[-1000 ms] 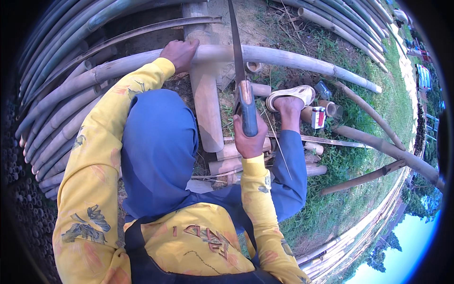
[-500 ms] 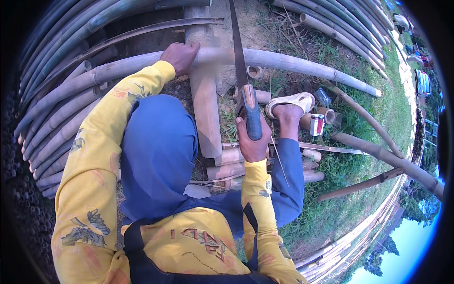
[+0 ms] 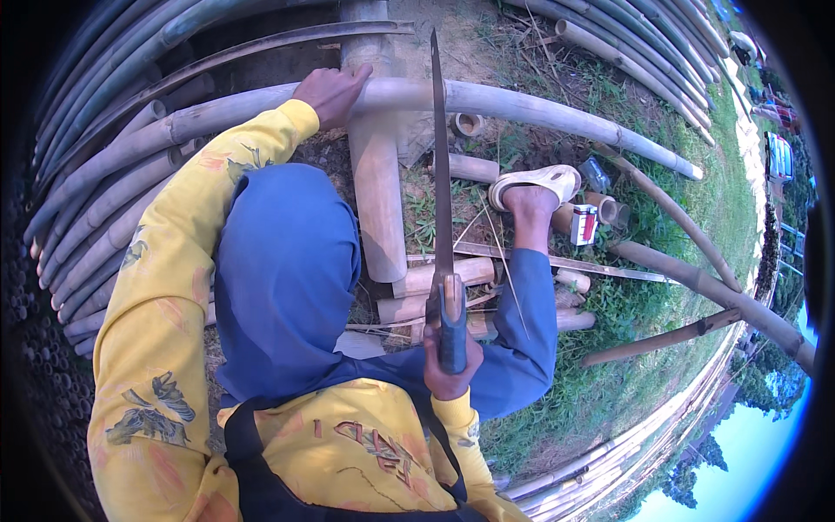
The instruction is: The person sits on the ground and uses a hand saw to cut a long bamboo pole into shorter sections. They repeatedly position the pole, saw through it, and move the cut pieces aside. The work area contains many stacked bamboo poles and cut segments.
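Note:
My right hand (image 3: pixel 448 376) is closed round the dark handle of a handsaw (image 3: pixel 442 191), held close to my lap. The long narrow blade points away from me, and its far part crosses a pale bamboo pole (image 3: pixel 539 106). On that pole, left of the blade, my left hand (image 3: pixel 333 96) is closed over the top, thumb side toward the blade. The pole lies crosswise over a thick bamboo log (image 3: pixel 376 191), and its right end hangs over the grass. Whether the teeth touch the pole's cut is hard to tell.
Stacked bamboo poles (image 3: pixel 113 226) fill the left side; more poles (image 3: pixel 635 70) lie at the far right. Short bamboo offcuts (image 3: pixel 448 277) lie between my legs. Near my sandalled foot (image 3: pixel 535 187) stand a red-and-white packet (image 3: pixel 584 224) and a glass (image 3: pixel 595 174). Crossed poles (image 3: pixel 704 278) stand right.
My right hand has drawn the saw back toward my body, so the handle is now nearer my lap and the blade tip shows. My left hand stays on the pole.

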### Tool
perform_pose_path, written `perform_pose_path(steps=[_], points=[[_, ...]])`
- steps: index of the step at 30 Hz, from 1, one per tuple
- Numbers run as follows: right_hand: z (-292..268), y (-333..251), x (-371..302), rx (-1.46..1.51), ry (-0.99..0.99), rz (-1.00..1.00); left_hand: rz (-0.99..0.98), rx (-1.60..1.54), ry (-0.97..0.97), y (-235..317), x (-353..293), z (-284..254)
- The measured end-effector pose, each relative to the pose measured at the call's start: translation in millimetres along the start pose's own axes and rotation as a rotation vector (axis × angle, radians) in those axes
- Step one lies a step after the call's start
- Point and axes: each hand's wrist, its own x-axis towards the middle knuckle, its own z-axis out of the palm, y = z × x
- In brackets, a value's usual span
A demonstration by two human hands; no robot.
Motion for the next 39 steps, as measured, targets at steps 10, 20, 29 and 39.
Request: perform_pose_path(steps=[10,20,29,39], points=[[51,10,172,0.157,-0.021,0.012,0.103,0.018,0.037,5,11,-9],[-8,-29,38,-0.015,-0.045,0.007,0.135,0.065,0.105,1,-9,6],[26,1,89,0.044,-0.061,0.038,0.125,0.082,0.119,-3,4,-5],[43,9,145,0.065,-0.075,0.033,0.121,0.050,0.052,13,7,-2]])
